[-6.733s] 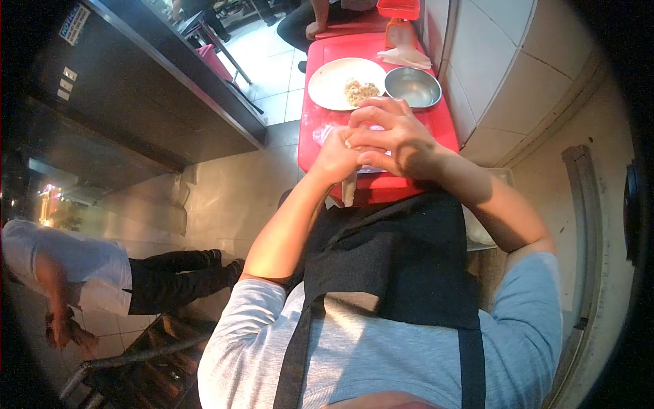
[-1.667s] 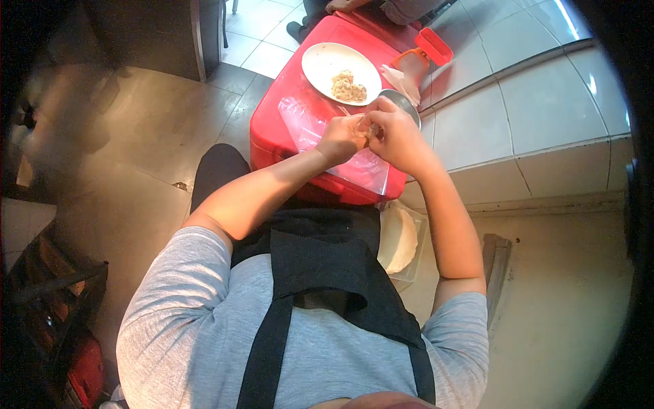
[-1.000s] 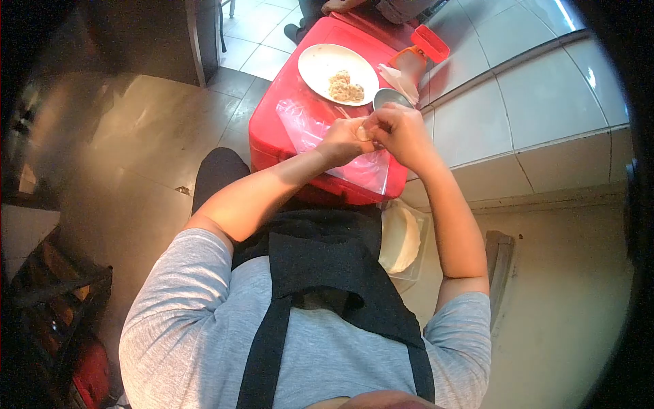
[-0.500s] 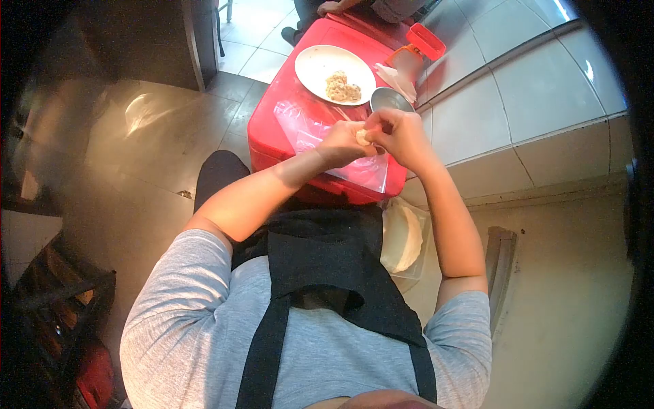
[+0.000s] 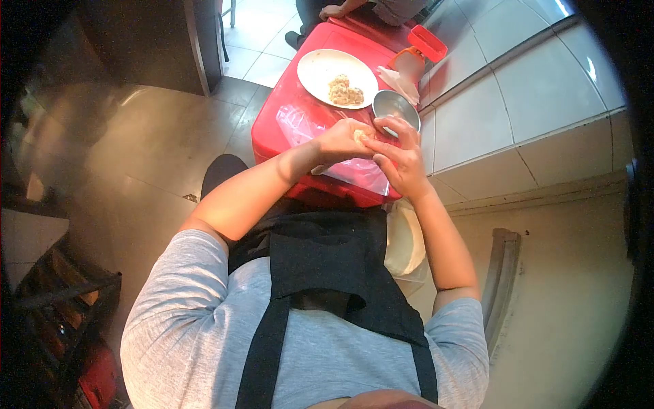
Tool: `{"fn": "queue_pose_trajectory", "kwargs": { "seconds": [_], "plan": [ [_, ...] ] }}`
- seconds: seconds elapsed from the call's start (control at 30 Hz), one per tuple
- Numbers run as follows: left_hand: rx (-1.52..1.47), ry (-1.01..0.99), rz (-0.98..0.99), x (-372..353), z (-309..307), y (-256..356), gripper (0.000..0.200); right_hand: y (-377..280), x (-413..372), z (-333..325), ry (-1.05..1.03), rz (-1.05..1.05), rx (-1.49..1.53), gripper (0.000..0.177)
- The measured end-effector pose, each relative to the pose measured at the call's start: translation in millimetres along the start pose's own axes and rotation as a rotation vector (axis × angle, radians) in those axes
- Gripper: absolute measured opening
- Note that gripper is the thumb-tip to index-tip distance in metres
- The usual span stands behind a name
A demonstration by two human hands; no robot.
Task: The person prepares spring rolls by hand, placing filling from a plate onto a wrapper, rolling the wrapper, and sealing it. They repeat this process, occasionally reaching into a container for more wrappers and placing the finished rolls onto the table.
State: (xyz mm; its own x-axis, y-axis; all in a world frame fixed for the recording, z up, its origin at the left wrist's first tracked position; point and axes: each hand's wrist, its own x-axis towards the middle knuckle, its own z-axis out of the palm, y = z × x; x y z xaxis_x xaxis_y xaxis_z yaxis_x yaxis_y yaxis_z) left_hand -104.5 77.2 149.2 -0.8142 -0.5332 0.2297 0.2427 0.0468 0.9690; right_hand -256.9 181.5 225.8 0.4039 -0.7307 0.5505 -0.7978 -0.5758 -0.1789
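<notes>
A small pale dumpling [image 5: 360, 137] rests in my left hand [image 5: 338, 144], whose fingers are curled round it above the red table. My right hand [image 5: 403, 160] is on its right side, fingers spread, with a fingertip touching the dumpling and the thumb apart. Beyond my hands, a white plate [image 5: 317, 71] carries a heap of chopped filling [image 5: 345, 92]. A metal bowl [image 5: 395, 102] stands just past my right fingers. Under my hands lies a clear plastic sheet [image 5: 364, 173]. My palms' undersides are hidden.
The red table [image 5: 269, 129] meets a tiled wall [image 5: 470, 136] on the right. White tissue [image 5: 400, 82] and a red-and-orange object [image 5: 427, 44] sit at its back right. A plastic container with pale contents [image 5: 407, 238] is beside my lap. Another person's hand [image 5: 332, 11] shows at the far end.
My right fingers have opened from a pinch at the dumpling and spread out, the thumb dropping away. My left hand still holds it. The view has shifted slightly.
</notes>
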Motion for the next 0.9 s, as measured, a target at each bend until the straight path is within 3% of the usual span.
{"fn": "queue_pose_trajectory", "kwargs": {
  "seconds": [0.13,0.23,0.37,0.47,0.5,0.6,0.63,0.73,0.77,0.9],
  "plan": [
    [0.072,-0.039,-0.055,-0.8,3.9,9.9,0.016,2.0,-2.2,0.4,-0.014,-0.016,0.032,0.027],
    [-0.031,-0.073,-0.072,-8.4,13.5,34.6,0.015,-1.5,0.8,-0.2,-0.005,0.003,0.085,0.027],
    [-0.013,-0.103,0.061,-3.0,18.0,26.8,0.016,-1.4,1.2,5.4,-0.005,0.018,0.048,0.031],
    [-0.117,0.011,0.109,3.9,17.7,27.5,0.016,-4.9,0.8,10.5,0.127,0.114,0.364,0.046],
    [-0.175,0.074,0.138,9.4,14.6,31.2,0.016,-1.9,-3.3,18.0,0.250,0.153,0.377,0.065],
    [-0.493,0.175,0.158,10.5,7.9,49.5,0.023,-10.3,-16.7,41.2,0.159,0.518,0.536,0.072],
    [-0.550,0.204,0.205,11.5,4.2,43.0,0.021,-4.7,-23.2,54.1,-0.006,0.663,0.513,0.064],
    [-0.608,0.285,0.199,6.5,-6.5,24.8,0.020,-6.9,-32.7,78.8,-0.179,0.867,0.383,0.052],
    [-0.614,0.301,0.201,3.7,-8.9,20.1,0.020,5.6,-48.2,110.1,-0.076,0.806,0.373,0.043],
    [-0.541,0.382,0.187,-4.0,-16.1,9.7,0.023,-2.1,-54.9,123.7,-0.054,0.765,0.421,0.041]
  ]
}}
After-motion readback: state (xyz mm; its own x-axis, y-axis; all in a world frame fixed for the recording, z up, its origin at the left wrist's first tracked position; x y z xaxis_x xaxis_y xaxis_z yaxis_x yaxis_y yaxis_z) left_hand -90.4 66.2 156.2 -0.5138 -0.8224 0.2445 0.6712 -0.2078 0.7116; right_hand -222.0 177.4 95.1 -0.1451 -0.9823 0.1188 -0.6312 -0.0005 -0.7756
